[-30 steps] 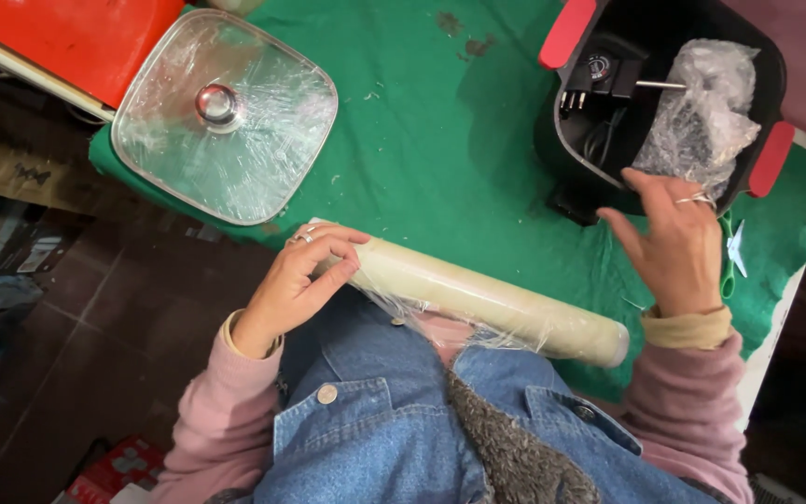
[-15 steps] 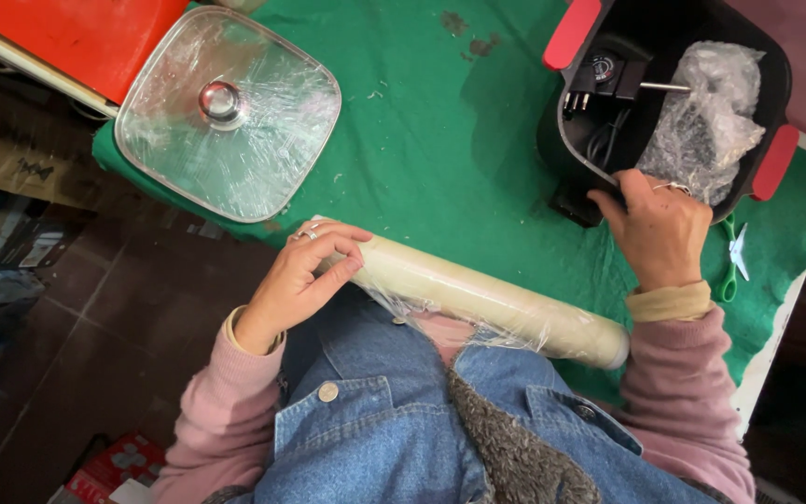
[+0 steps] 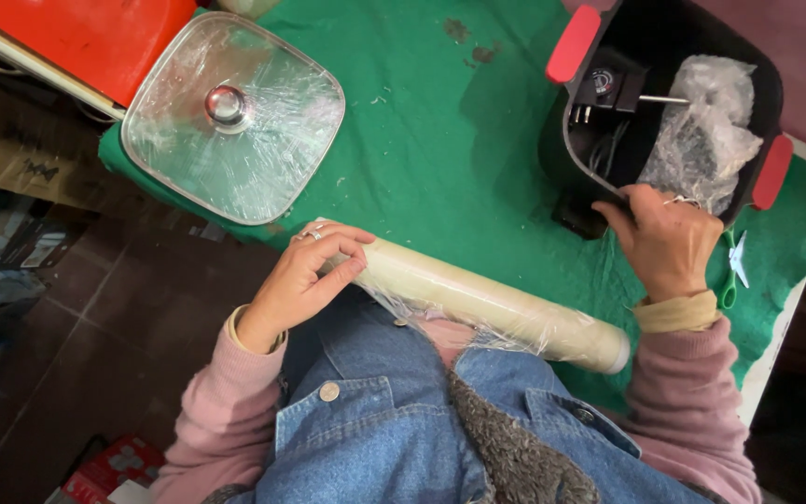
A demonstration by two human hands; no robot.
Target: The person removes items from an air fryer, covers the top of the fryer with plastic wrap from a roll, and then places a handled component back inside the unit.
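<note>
My left hand [image 3: 305, 275] grips the left end of a long cream roll of cling film [image 3: 487, 303] that lies along the near edge of the green-covered table [image 3: 440, 159], against my denim jacket. My right hand [image 3: 666, 245] is closed on the near rim of a black square pot with red handles [image 3: 582, 140] at the upper right. Inside the pot lie a black power plug with a cord and a part wrapped in bubble wrap [image 3: 706, 135].
A square glass lid [image 3: 235, 117] wrapped in cling film sits at the table's left corner, next to a red box [image 3: 86, 33]. Green-handled scissors [image 3: 729, 266] lie by my right wrist. Cardboard boxes stand on the dark tiled floor at the left.
My right hand went from open above the pot's edge to closed on its rim, and the pot has shifted slightly towards me. My left hand stays on the roll.
</note>
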